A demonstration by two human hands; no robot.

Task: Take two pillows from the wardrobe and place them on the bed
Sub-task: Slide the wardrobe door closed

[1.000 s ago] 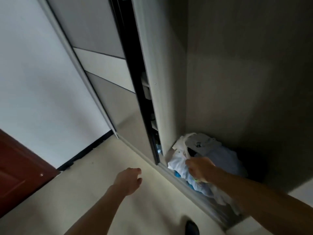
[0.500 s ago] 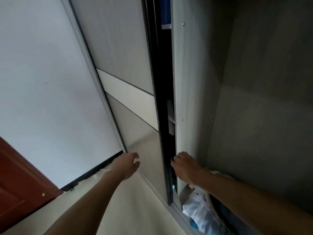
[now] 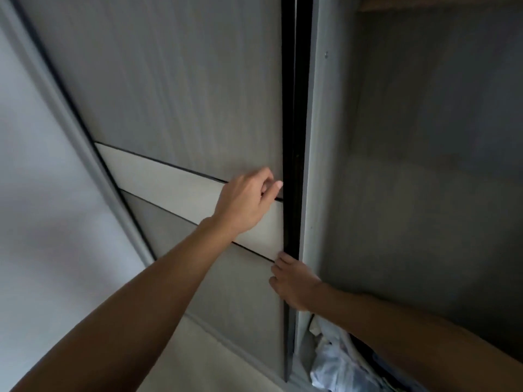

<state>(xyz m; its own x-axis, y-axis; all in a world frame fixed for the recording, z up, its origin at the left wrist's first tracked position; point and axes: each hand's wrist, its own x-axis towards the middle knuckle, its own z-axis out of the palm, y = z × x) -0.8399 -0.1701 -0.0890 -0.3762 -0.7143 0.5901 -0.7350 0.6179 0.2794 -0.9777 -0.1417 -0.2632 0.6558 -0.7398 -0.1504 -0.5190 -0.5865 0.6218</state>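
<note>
A grey sliding wardrobe door (image 3: 181, 89) with a pale cross band fills the middle of the view. Its black edge (image 3: 291, 165) runs top to bottom. My right hand (image 3: 294, 281) grips that black edge low down, fingers curled around it. My left hand (image 3: 246, 202) is raised against the door face beside the edge, fingers loosely bent and touching the panel. To the right, the open wardrobe compartment (image 3: 424, 193) is dark. No pillow is in view.
A heap of white and blue cloth or bags (image 3: 336, 360) lies at the bottom of the open compartment. A white wall (image 3: 34, 193) stands at the left, and pale floor (image 3: 215, 369) shows below the door.
My right hand left the cloth heap and rose to grip the door's black edge. My left hand lifted from near the floor onto the door face. The view tilted upward.
</note>
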